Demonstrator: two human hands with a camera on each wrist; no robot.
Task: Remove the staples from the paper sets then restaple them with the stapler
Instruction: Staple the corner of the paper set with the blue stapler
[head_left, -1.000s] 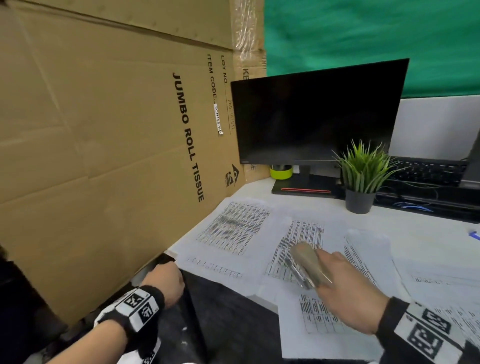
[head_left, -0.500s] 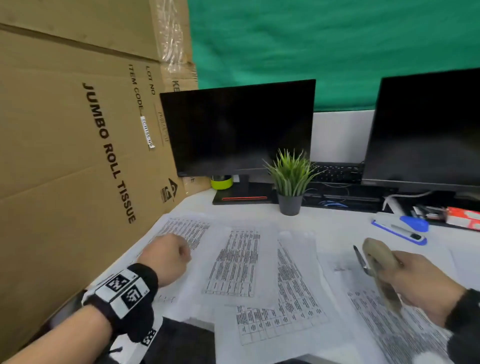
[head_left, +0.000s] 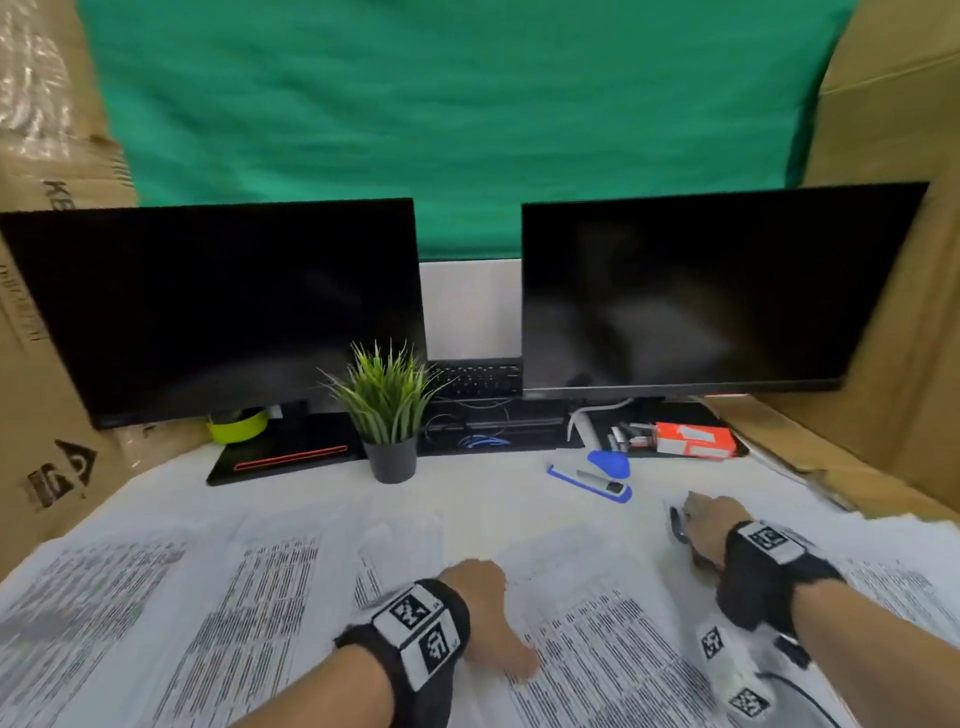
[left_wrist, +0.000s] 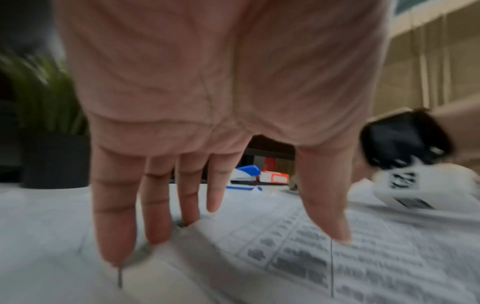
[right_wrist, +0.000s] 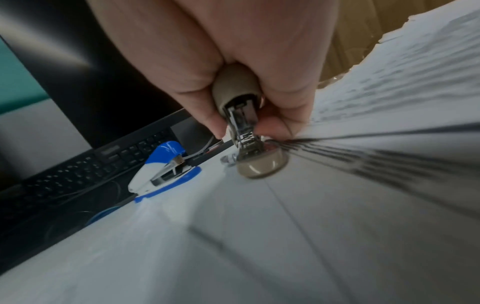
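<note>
Several printed paper sets (head_left: 597, 639) lie overlapping along the front of the white desk (head_left: 493, 499). My left hand (head_left: 483, 608) rests flat on one set, its straight fingers (left_wrist: 114, 226) and thumb touching the sheet (left_wrist: 298, 257). Further right, my right hand (head_left: 704, 527) grips a beige stapler (right_wrist: 239, 96). The stapler's base (right_wrist: 262, 164) sits at the corner of a paper set (right_wrist: 389, 156). In the head view the hand hides most of the stapler (head_left: 677, 525). Motion blurs both wrist views.
A blue and white stapling tool (head_left: 597, 475) lies beyond my right hand, an orange box (head_left: 693, 439) behind it. Two dark monitors (head_left: 234, 312), a potted plant (head_left: 387, 415) and a keyboard (head_left: 475, 376) fill the back. Cardboard walls (head_left: 893, 260) stand on both sides.
My view has swung right. The right hand carried the stapler right and set it down at a paper corner. The left hand rose from the desk edge, uncurled and now lies on the papers.
</note>
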